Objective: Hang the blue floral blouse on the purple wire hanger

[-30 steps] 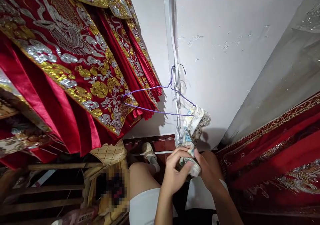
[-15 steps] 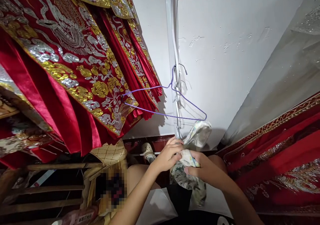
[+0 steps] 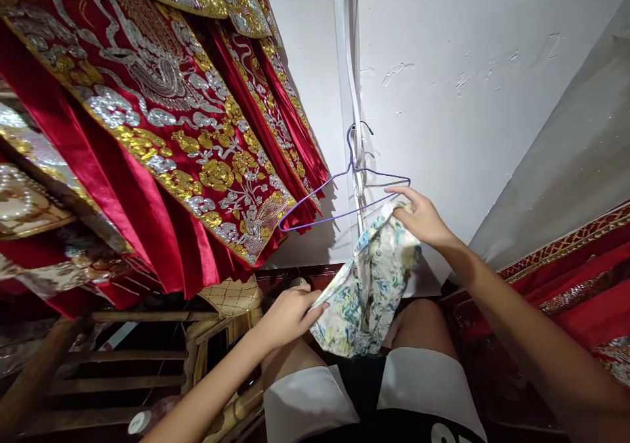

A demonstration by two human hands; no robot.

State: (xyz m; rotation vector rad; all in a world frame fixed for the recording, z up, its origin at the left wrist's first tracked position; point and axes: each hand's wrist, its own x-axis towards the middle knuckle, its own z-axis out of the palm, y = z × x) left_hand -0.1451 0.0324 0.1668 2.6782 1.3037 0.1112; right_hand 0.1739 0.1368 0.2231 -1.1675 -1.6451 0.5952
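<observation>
A white floral garment (image 3: 377, 279) with green, blue and yellow print is stretched slantwise between my two hands. Its exact kind cannot be told. My left hand (image 3: 290, 313) pinches the lower left end of its upper edge. Higher up, my right hand (image 3: 420, 218) grips the other end, thumb and fingers closed on the cloth, with the index finger reaching toward the wire. A purple wire hanger (image 3: 351, 165) hangs right behind it, its right corner close to my right fingertips. Whether they touch the wire is unclear.
A white strap (image 3: 353, 82) runs down the white wall (image 3: 443, 56) and carries the hanger. Red embroidered clothing (image 3: 197, 141) hangs at left, red fabric (image 3: 556, 298) at right. Below left are a wooden rack (image 3: 132, 367), a quilted cream bag (image 3: 233, 297) and a bottle (image 3: 140, 422).
The bunched garment has been spread out between my hands. My right hand rose toward the hanger and my left moved left. The hanger has swung and tilted, its left end lower.
</observation>
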